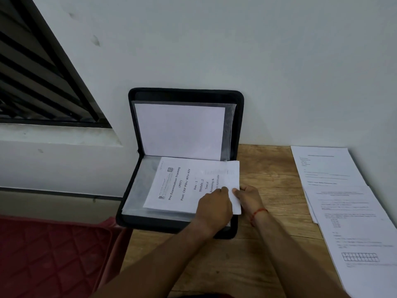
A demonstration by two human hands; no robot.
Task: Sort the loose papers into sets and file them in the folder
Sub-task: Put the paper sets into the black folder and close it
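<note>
Filing step in hand, by the look of it: feeding the printed set (189,186) into a clear sleeve (137,190) on the flat lower half of the black folder (150,223), upper half propped against the wall (279,61) and showing a blank sheet (180,130). Lying flat there, a little skewed, long axis running left to right across the table (268,168), heading toward the left, lettering turned to read from bottom to top, right edge overhanging the folder. Left hand (214,204) with fingers bent, tips down on the set near its right end, pinching or only pressing impossible to tell. Right hand (249,195) pinching the overhanging edge between thumb and fingers, red thread (258,211) at the wrist. Next, probably: squaring up with the sleeve mouth, keeping that mouth apart, pushing leftward without buckling. More loose papers (343,211) waiting at the right, well apart
</note>
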